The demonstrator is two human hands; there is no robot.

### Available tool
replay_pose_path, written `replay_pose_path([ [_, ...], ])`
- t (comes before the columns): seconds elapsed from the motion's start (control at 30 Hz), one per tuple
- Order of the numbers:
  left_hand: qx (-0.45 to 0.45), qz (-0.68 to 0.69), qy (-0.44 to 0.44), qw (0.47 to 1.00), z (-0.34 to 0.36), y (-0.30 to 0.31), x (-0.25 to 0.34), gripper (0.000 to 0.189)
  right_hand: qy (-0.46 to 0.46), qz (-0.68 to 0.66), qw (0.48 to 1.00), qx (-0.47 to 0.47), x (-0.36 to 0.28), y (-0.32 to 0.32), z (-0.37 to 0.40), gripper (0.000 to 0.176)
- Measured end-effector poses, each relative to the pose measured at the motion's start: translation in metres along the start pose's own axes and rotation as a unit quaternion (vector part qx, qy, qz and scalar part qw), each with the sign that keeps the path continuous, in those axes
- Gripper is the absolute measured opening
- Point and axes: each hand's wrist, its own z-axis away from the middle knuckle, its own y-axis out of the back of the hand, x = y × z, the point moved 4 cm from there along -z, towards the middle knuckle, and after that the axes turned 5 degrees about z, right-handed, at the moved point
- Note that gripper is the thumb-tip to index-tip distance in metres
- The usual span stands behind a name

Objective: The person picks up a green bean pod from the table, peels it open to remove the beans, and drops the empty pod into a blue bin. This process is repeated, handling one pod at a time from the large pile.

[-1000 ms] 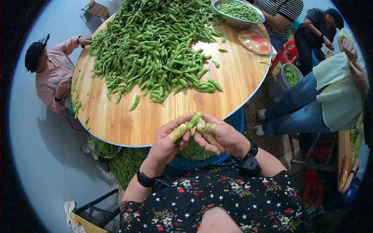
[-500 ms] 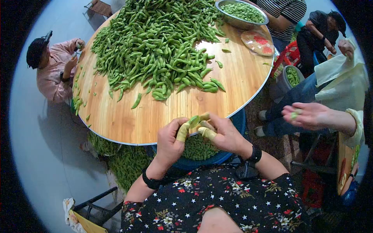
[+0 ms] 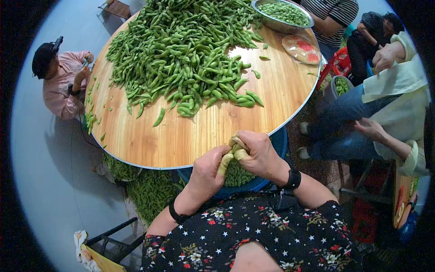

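Note:
My left hand (image 3: 209, 168) and my right hand (image 3: 262, 154) meet above the table's near edge. Yellowish coverings wrap some fingertips, including both thumbs. Both hands are closed, pinching an edamame pod (image 3: 232, 148) between them; the fingers hide most of it. Below the hands, shelled green beans (image 3: 239, 174) fill a blue tub (image 3: 218, 194), partly covered by my forearms and the table. A large heap of edamame pods (image 3: 181, 63) lies on the round wooden table (image 3: 149, 145), with a few loose pods at its near side.
A metal bowl (image 3: 259, 22) of shelled beans and a round flat item with red patterns (image 3: 301, 49) sit at the table's far right. One person (image 3: 63, 86) works at the left; others are at the right. Empty-looking pods (image 3: 152, 195) pile on the floor, near a stool (image 3: 108, 245).
My hands have drawn together, and the pod that showed at my left fingers is now mostly hidden. At the right, the standing person's outstretched hand has pulled back toward their body.

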Motion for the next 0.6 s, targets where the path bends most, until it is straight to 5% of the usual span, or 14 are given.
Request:
replay_pose_path([
  [0.07, 0.002, 0.017, 0.013, 1.0, -0.002, 0.003, 0.001, 0.017, -0.012, -0.008, 1.0, 0.0, 0.001, 0.0, 0.0, 0.008],
  [0.13, 0.016, 0.039, 0.066, 0.997, -0.005, 0.007, -0.002, 0.016, 0.002, 0.007, 0.991, 0.132, -0.005, 0.012, 0.0, 0.009],
  [0.27, 0.016, 0.047, 0.114, 0.992, -0.004, 0.008, -0.006, 0.013, 0.053, 0.021, 0.997, 0.056, -0.015, 0.009, 0.005, 0.013],
  [0.43, 0.053, -0.058, -0.009, 0.997, -0.003, 0.008, 0.003, 0.012, 0.012, 0.009, 0.999, 0.05, -0.012, 0.005, 0.004, 0.016],
  [0.53, 0.041, -0.062, -0.042, 0.996, -0.001, 0.006, 0.006, 0.015, -0.052, -0.085, 0.995, -0.009, -0.004, -0.002, 0.003, 0.016],
  [0.6, 0.042, -0.042, -0.053, 0.997, -0.003, 0.012, 0.011, 0.015, -0.234, -0.344, 0.905, -0.086, 0.0, -0.009, 0.006, 0.013],
])
